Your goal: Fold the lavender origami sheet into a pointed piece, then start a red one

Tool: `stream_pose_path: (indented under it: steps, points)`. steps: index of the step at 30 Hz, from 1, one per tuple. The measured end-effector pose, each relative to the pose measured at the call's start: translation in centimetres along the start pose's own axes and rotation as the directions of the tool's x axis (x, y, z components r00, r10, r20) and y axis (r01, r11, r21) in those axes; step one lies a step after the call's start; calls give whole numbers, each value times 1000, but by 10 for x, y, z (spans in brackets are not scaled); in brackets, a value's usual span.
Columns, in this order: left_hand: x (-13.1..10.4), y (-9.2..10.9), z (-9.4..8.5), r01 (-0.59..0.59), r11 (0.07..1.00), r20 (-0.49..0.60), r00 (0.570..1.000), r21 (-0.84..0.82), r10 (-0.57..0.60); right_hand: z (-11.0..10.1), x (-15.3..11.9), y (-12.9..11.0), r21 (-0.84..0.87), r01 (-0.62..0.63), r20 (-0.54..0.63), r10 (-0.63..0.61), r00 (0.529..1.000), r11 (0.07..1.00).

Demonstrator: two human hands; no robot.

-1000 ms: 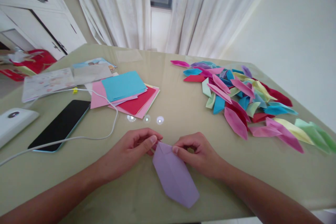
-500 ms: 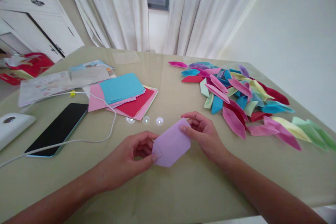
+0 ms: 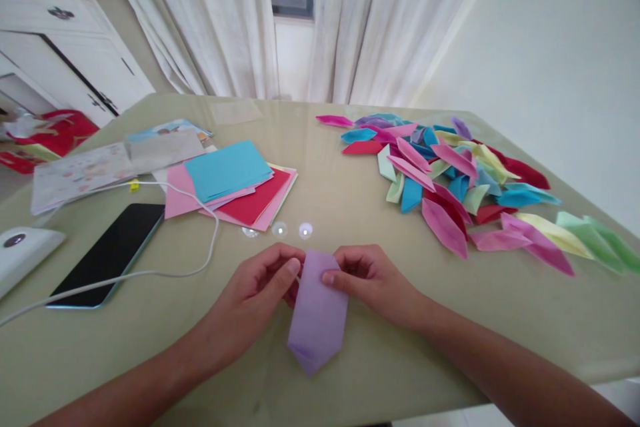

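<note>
A folded sheet of purple paper [image 3: 320, 313] hangs between my hands above the table, long side nearly upright, with a pointed lower end and slanted corners. My right hand [image 3: 373, 280] pinches its upper right part, thumb flat on the front and fingers curled behind. At the upper left edge is my left hand [image 3: 265, 287], its thumb and curled fingers closed there; the fingertips are partly hidden behind the paper. Farther right lies a heap of folded paper pieces [image 3: 445, 223] in pink, blue, red, green, yellow and purple, many pointed at both ends.
Left of centre, flat blue sheets [image 3: 227, 170] lie on red sheets [image 3: 263, 200] and pink ones. A black-screened phone [image 3: 113, 250], a white cable [image 3: 170, 273] and a white device [image 3: 25, 247] occupy the left side. Small clear discs [image 3: 280, 230] lie beyond my hands.
The purple paper has turned from a slant to nearly upright and come closer to me. My left hand has moved from its lower left corner to its upper left edge.
</note>
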State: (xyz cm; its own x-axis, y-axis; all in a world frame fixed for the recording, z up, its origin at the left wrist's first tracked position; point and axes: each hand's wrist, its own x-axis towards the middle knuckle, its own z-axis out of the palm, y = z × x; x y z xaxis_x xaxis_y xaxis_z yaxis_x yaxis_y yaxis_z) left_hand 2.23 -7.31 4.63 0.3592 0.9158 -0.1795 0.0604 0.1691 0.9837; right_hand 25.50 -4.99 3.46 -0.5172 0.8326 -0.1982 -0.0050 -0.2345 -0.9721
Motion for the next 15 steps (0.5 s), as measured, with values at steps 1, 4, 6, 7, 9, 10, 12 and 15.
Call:
stream_pose_path:
  steps: [1,4,6,7,9,10,12,15]
  points:
    - [0,0,0,-11,1000,-26,1000,0,11,0,0,1,-25,-5,9,5,1000,1000]
    - [-1,0,1,-29,999,-74,997,42,32,1,-2,1,-125,12,21,-10,1000,992]
    - [0,0,0,-43,995,-110,993,88,52,1,-4,-1,-174,38,21,-35,999,984]
    - [0,1,0,-42,994,-117,992,103,54,1,-4,-1,-193,56,16,-54,998,980]
    - [1,2,0,-28,995,-83,996,101,36,1,-6,-3,-239,91,7,-92,996,967]
    - [2,2,0,-18,996,-47,999,90,23,1,-6,-3,-269,107,10,-108,994,957]
    - [2,3,1,1,997,7,1000,74,-2,1,-7,-4,-325,127,30,-124,992,937]
    - [2,5,2,8,997,-2,1000,78,-8,2,-8,-4,-375,143,40,-138,990,916]
